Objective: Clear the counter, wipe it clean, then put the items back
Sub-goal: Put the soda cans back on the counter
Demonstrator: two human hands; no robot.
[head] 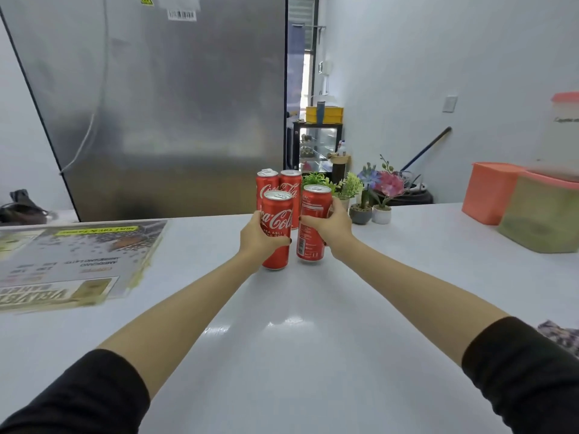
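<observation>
We see four red cola cans grouped upright near the far middle of the white desk (282, 339). The left hand (258, 238) wraps around the front left can (279, 219), its fingers (277, 241) curled across the label with dark nails showing. The right hand (330, 225) holds the front right can (315, 202) the same way, thumb across the side with the barcode, and this can leans slightly. Both cans sit at desk level, but we cannot tell whether their bases touch the surface. Just behind them stand the back left can (266, 183) and the back right can (291, 182), side by side, with no hand on them. Both forearms reach out from black sleeves (78, 396). To the left lies a stack of laminated menus (72, 261), flat on the desk. Right of the cans we find small potted plants (360, 198) and a pot of blue and pink flowers (387, 186). Further right sit an orange container (488, 192) and a greenish tub (542, 220) with an orange lid. A steel fridge (172, 104) rises behind the desk, and a patterned cloth (560, 336) shows at the right edge.
</observation>
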